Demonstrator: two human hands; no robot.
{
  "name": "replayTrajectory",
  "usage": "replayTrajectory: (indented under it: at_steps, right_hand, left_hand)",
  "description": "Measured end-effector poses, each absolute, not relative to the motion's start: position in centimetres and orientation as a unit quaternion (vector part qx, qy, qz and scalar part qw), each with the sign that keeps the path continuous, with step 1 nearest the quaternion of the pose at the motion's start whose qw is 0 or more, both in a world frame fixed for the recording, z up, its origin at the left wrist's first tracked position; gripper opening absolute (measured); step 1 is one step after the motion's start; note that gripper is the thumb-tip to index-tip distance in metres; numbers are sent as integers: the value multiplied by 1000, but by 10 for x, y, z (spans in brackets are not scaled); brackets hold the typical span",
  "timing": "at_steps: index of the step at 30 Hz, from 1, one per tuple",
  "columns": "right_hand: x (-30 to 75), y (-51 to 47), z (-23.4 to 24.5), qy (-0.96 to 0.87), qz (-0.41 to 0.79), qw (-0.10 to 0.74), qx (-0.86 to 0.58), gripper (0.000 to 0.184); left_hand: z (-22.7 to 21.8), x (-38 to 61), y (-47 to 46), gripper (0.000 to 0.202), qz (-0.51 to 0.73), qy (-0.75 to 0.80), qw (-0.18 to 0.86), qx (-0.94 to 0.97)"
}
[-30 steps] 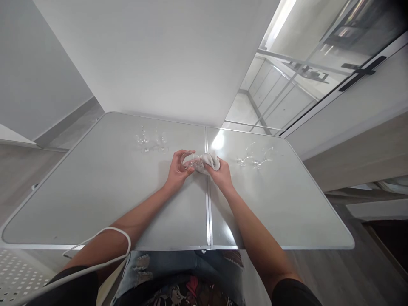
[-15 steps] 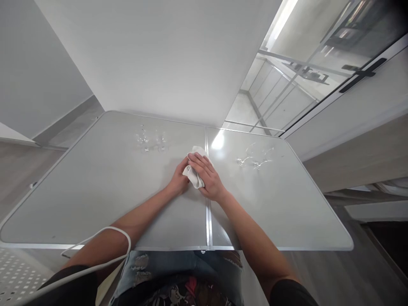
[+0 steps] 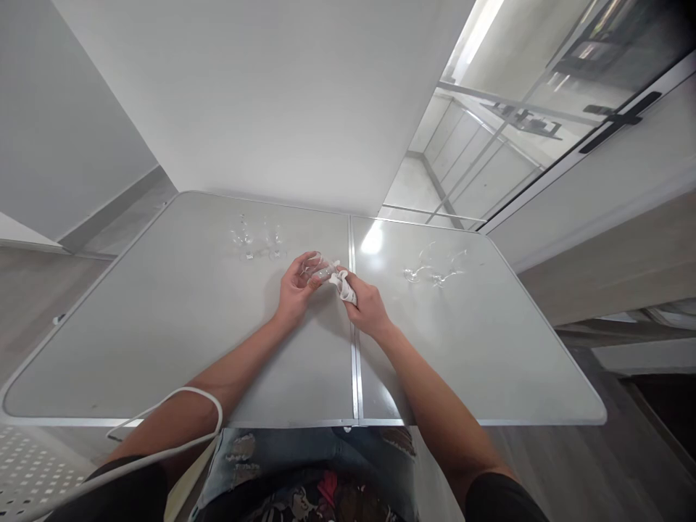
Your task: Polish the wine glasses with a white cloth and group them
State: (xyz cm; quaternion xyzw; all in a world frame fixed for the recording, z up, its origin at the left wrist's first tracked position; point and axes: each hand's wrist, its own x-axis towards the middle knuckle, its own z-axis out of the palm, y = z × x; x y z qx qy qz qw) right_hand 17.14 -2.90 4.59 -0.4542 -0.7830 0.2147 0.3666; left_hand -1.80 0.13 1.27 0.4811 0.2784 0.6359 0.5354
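Above the middle of the folding table [image 3: 217,333], my left hand [image 3: 295,288] wraps around a clear glass [image 3: 320,272] that lies tilted on its side. My right hand [image 3: 367,304] is closed on a white cloth [image 3: 346,288], which touches the glass at its right end. The right fingers hide part of the cloth and that end of the glass. Two clear stemmed glasses, a left one [image 3: 243,235] and its neighbour [image 3: 275,239], stand at the back left. On the right half are two more, one glass [image 3: 416,274] beside another glass [image 3: 441,279].
A metal-edged seam [image 3: 355,370] runs across the table between its halves. A white wall panel [image 3: 272,94] rises at the back edge. A white cable [image 3: 185,389] loops over my left forearm. Glass-panelled doors with a black handle [image 3: 620,123] stand at the right.
My hands were together over the cloth. Now they are apart, the left further left with the glass uncovered in it, the right holding the bunched cloth at the glass's right end.
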Motion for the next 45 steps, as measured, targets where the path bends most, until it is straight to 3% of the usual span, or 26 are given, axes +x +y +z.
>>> replayTrajectory:
  at_steps: [3, 10, 14, 20, 34, 45]
  right_hand:
    - [174, -33, 54, -753, 251, 388, -469, 45]
    - [180, -33, 73, -645, 372, 536, -398, 12]
    - [178, -32, 73, -641, 428, 492, -406, 18]
    - [170, -30, 71, -667, 355, 436, -490, 38]
    - [167, -26, 48, -754, 123, 278, -583, 13]
    - [174, -19, 44, -751, 70, 232, -614, 5]
  left_hand:
    - [12, -20, 3, 57, 639, 287, 532, 476]
    - [12, -21, 7, 58, 658, 293, 515, 465]
    - [15, -21, 5, 57, 657, 286, 508, 479]
    - [19, -19, 0, 59, 641, 275, 497, 516]
    - [22, -13, -9, 61, 617, 245, 470, 582]
    - [15, -12, -5, 74, 590, 233, 490, 598]
